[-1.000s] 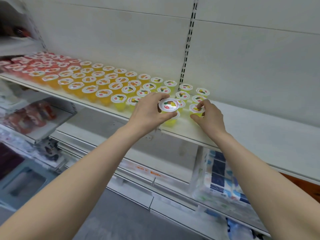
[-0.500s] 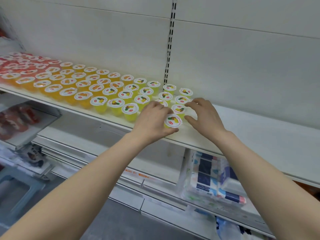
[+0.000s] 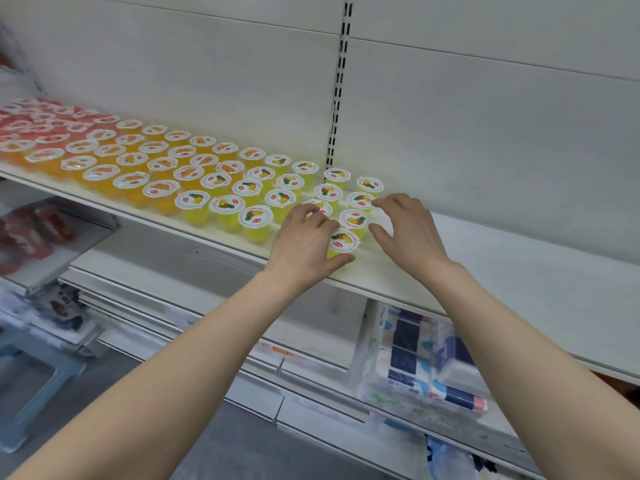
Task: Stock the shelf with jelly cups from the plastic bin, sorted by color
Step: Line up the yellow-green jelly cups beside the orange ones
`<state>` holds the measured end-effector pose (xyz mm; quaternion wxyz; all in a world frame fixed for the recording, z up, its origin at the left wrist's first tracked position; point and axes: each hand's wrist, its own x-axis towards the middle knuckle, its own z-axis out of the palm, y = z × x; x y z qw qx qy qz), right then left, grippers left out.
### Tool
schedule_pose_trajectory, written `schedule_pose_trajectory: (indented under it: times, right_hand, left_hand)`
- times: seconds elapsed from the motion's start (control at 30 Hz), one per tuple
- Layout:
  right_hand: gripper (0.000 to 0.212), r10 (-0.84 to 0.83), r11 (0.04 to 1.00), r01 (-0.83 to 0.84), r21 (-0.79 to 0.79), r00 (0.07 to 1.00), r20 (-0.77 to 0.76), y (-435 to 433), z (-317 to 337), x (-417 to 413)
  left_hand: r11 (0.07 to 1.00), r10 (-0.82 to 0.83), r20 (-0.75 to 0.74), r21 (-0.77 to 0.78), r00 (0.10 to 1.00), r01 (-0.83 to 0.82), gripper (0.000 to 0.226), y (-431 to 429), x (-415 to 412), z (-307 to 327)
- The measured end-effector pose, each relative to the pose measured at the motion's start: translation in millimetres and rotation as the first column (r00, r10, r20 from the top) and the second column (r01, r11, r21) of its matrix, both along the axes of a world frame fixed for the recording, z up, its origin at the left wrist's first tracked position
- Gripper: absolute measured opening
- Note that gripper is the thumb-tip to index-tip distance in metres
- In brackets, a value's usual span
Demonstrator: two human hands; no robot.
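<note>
Jelly cup [image 3: 343, 241] sits gripped by left hand [image 3: 304, 244], right hand [image 3: 412, 233] just beside.

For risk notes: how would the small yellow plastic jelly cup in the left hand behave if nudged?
The small yellow plastic jelly cup looks wider at its white lid, so a nudge may tip it. It stands near the front edge of the white shelf, so it could fall. The left hand spans it: probably light.

Left hand [image 3: 304, 244] curls round a yellow jelly cup [image 3: 343, 241]. Right hand [image 3: 408, 232] hovers just right of that cup, fingers loosely spread.
</note>
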<state>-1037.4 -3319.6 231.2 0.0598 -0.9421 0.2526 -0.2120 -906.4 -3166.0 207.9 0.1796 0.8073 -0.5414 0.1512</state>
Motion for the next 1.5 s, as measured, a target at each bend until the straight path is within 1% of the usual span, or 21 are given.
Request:
schedule_pose_trajectory:
  times: [0.2, 0.33, 0.5, 0.63, 0.77, 0.93, 1.07, 1.17, 1.3, 1.5]
  right_hand:
    - [0.040, 0.001, 1.000, 0.000, -0.024, 1.000, 0.018, 3, 8, 3]
    - [0.041, 0.009, 0.998, -0.008, -0.067, 1.000, 0.018, 7, 17, 10]
    - [0.037, 0.063, 0.985, -0.056, -0.161, 0.997, 0.039, 26, 27, 31]
    - [0.037, 0.115, 0.965, -0.098, -0.244, 0.992, 0.057, 58, 35, 64]
    - [0.039, 0.190, 0.940, -0.170, -0.297, 0.981, 0.042, 105, 41, 113]
    - [0.047, 0.312, 0.903, -0.288, -0.318, 0.950, 0.024, 180, 39, 191]
    - [0.048, 0.424, 0.862, -0.399, -0.313, 0.906, 0.011, 246, 29, 259]
    - [0.048, 0.503, 0.825, -0.477, -0.302, 0.864, 0.009, 301, 19, 306]
    - [0.045, 0.606, 0.763, -0.575, -0.295, 0.795, 0.019, 372, 0, 365]
    - [0.047, 0.730, 0.659, -0.723, -0.206, 0.681, -0.052, 462, -27, 442]
  left_hand:
    - [0.999, -0.040, 0.015, 0.025, 0.999, 0.039, 0.073, 3, 4, 7]
    - [0.998, -0.059, 0.037, -0.017, 0.998, 0.060, 0.074, 13, 12, 16]
    - [0.994, -0.047, 0.042, -0.101, 0.998, 0.051, 0.060, 40, 40, 29]
    - [0.991, -0.016, 0.049, -0.128, 0.999, 0.022, 0.048, 78, 76, 41]
    - [0.987, 0.048, 0.065, -0.156, 0.997, -0.037, 0.043, 132, 122, 46]
    - [0.977, 0.158, 0.091, -0.157, 0.983, -0.143, 0.052, 219, 189, 45]
    - [0.962, 0.252, 0.120, -0.137, 0.960, -0.235, 0.050, 298, 241, 41]
    - [0.944, 0.322, 0.130, -0.124, 0.938, -0.306, 0.042, 358, 274, 36]
    - [0.903, 0.426, 0.086, -0.095, 0.901, -0.418, 0.041, 434, 308, 23]
    - [0.816, 0.576, 0.011, -0.064, 0.817, -0.574, 0.034, 535, 348, -8]
